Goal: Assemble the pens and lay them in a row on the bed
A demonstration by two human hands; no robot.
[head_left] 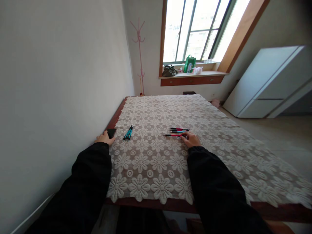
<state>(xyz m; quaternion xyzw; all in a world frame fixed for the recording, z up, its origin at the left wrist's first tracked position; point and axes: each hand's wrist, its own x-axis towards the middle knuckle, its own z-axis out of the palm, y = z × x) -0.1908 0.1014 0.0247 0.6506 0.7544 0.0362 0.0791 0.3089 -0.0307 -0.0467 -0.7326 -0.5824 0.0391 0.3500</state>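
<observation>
Red pens [179, 130] lie in a loose bundle on the desk [219, 136], roughly parallel to its near edge, with one more [173, 135] pulled slightly nearer and apart from the rest. That separated pen sits just at the fingertips of the right hand [191, 139], which rests palm down on the lace cloth [156, 162]; the fingers reach left toward the pen's end and appear to touch it, though whether they pinch it or only rest against it cannot be told from this distance. The bundle itself lies just beyond the hand, a little further from the person.

Off to the left, a second group, teal pens [128, 133], lies slanted on the cloth, well apart from the red ones; the colours seem kept in separate piles, which would explain the gap between them. The left hand [104, 138] lies at the desk's left edge beside the wall, its fingers curled over a small dark object [111, 132]; what that object is cannot be made out. The teal pens lie just to the right of this hand, near but not touching it.

Further back stand a pink coat stand [139, 55], a window sill [192, 74] with bags, and a white cabinet [268, 84].
</observation>
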